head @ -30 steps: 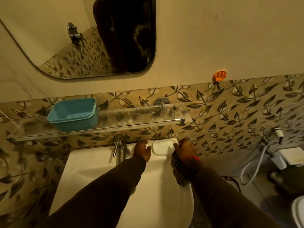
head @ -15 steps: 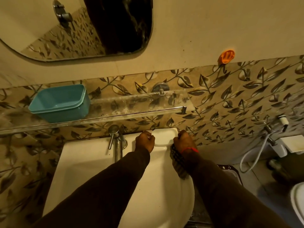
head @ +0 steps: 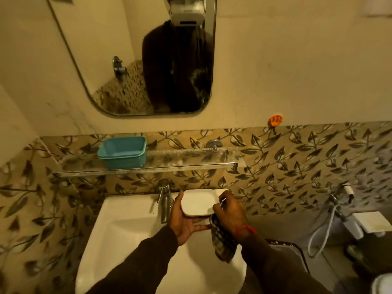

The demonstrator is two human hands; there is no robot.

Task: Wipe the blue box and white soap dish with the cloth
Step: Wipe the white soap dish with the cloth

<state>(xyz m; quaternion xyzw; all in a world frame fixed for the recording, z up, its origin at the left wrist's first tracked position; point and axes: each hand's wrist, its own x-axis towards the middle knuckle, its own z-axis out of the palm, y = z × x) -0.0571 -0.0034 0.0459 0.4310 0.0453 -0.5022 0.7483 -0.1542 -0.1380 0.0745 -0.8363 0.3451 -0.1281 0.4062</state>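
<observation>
White plastic, shallow and rectangular — the soap dish sits lifted above the back of the washbasin, just right of the steel tap, its long axis running left to right across our view. Our left hand cradles it from below, palm up, thumb along its left edge and fingers spread under its near side. Our right hand closes around the dark patterned cloth, which hangs below the wrist, while its fingertips pinch over the dish's right end. So the cloth lies right at the dish's right corner, touching or nearly so; the hollow of the dish opens leftward from there. We judge the wipe should run along that long axis, right to left, with the left hand bracing against the push. The blue box rests on the glass shelf above and to the left, well apart from both hands — nearer our left.
</observation>
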